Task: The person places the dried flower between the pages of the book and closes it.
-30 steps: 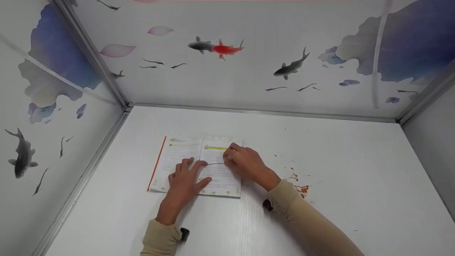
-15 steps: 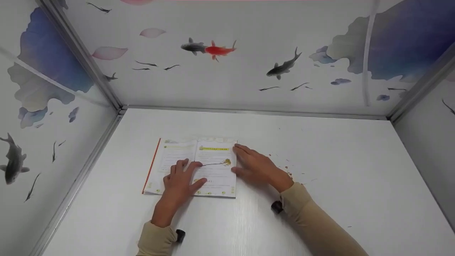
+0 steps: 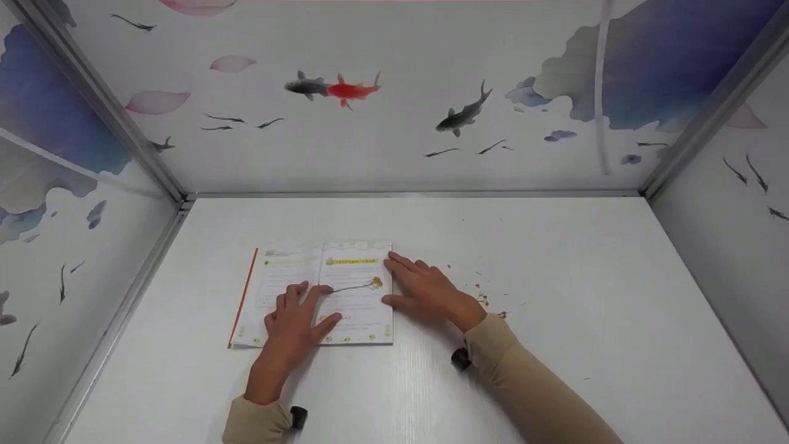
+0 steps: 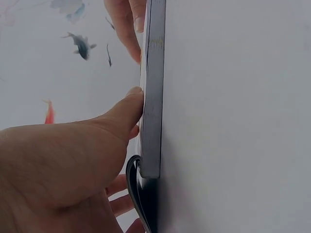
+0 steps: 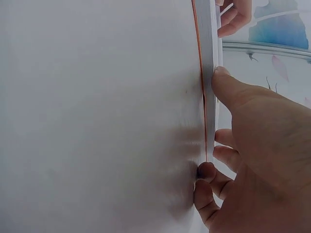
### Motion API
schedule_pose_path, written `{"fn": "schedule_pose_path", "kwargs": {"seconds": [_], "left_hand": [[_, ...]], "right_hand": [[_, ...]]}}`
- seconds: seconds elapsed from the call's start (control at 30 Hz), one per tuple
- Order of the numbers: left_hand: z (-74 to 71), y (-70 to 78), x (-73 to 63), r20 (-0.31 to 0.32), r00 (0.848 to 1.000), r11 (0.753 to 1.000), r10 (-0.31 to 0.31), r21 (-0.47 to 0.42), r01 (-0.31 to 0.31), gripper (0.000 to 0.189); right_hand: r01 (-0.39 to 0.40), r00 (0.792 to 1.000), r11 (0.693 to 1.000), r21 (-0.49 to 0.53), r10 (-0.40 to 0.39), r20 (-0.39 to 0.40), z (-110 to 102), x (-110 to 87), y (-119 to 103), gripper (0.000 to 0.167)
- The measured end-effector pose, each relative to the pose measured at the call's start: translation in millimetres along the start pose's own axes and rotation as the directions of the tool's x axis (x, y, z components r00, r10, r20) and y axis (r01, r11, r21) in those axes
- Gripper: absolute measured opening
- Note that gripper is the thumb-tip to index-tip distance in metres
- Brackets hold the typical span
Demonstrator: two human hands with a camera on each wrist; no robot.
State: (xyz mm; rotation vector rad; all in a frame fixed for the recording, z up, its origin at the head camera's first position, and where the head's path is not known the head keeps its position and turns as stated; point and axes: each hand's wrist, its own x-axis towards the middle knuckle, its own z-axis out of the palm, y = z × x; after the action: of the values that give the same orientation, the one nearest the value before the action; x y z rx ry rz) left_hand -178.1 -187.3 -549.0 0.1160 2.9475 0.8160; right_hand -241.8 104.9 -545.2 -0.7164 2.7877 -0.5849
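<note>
An open book [image 3: 360, 316] lies on the white table. Across its right page is a dried flower [image 3: 376, 283] with a small yellow head and a thin dark stem. My left hand [image 3: 294, 324] rests over the left page and the fold, fingers spread, its index fingertip at the stem's end. At the book's right edge is my right hand [image 3: 428, 292], its fingers extended and its thumb touching the page edge. In the right wrist view that thumb [image 5: 228, 87] lies against the book's side, and the lower fingertips [image 5: 206, 172] reach the table.
Orange dried flower bits [image 3: 482, 298] and small scraps are scattered on the table [image 3: 542, 259] to the right of the book. Walls printed with fish stand at the back and sides. In the left wrist view, a cover [image 4: 136, 194] curls away from the page block.
My right hand has drawn back from over the flower to the book's right edge, uncovering the yellow head. My left hand stays on the book. The head view has shifted.
</note>
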Motion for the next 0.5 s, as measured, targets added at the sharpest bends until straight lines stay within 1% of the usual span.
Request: {"fn": "schedule_pose_path", "kwargs": {"seconds": [0.07, 0.2, 0.23, 0.3, 0.33, 0.4, 0.43, 0.5], "left_hand": [[-1.2, -2.1, -1.6, 0.003, 1.0, 1.0, 0.004, 0.001, -0.004, 0.061], [-6.2, -7.8, 0.3, -0.006, 1.0, 1.0, 0.024, 0.012, -0.024, 0.082], [-8.4, -9.8, 1.6, -0.02, 0.999, 1.0, 0.026, 0.007, -0.025, 0.086], [-14.0, -13.9, 3.5, -0.05, 0.999, 1.0, 0.009, 0.009, -0.009, 0.089], [-16.9, -16.5, 4.1, -0.061, 0.998, 1.0, -0.016, 0.01, 0.016, 0.088], [-22.2, -21.1, 3.3, -0.072, 0.994, 0.996, -0.085, 0.003, 0.085, 0.086], [-24.5, -23.4, 2.2, -0.069, 0.99, 0.992, -0.123, 0.006, 0.124, 0.086], [-28.0, -26.4, -0.3, -0.043, 0.979, 0.979, -0.202, 0.009, 0.202, 0.087]], "right_hand": [[-0.001, 1.0, 1.0, 0.003, 0.001, 0.007, 0, 0.8, -2, 0.083], [-0.005, 1.0, 1.0, 0.005, 0.004, 0.008, -1, 1.0, -3, 0.082], [-0.002, 1.0, 1.0, 0.002, 0.002, 0.006, -1, 1.1, -3, 0.082], [0.005, 1.0, 1.0, 0.002, -0.005, 0.002, -1, 1.2, -2, 0.082], [0.009, 1.0, 1.0, 0.003, -0.009, 0.001, -1, 1.3, -2, 0.083], [0.017, 1.0, 1.0, 0.005, -0.017, -0.003, -1, 1.2, -1, 0.083], [0.019, 1.0, 1.0, 0.004, -0.019, -0.002, -1, 0.9, 0, 0.083], [0.022, 1.0, 1.0, 0.011, -0.022, -0.004, -2, 0.3, 1, 0.083]]}}
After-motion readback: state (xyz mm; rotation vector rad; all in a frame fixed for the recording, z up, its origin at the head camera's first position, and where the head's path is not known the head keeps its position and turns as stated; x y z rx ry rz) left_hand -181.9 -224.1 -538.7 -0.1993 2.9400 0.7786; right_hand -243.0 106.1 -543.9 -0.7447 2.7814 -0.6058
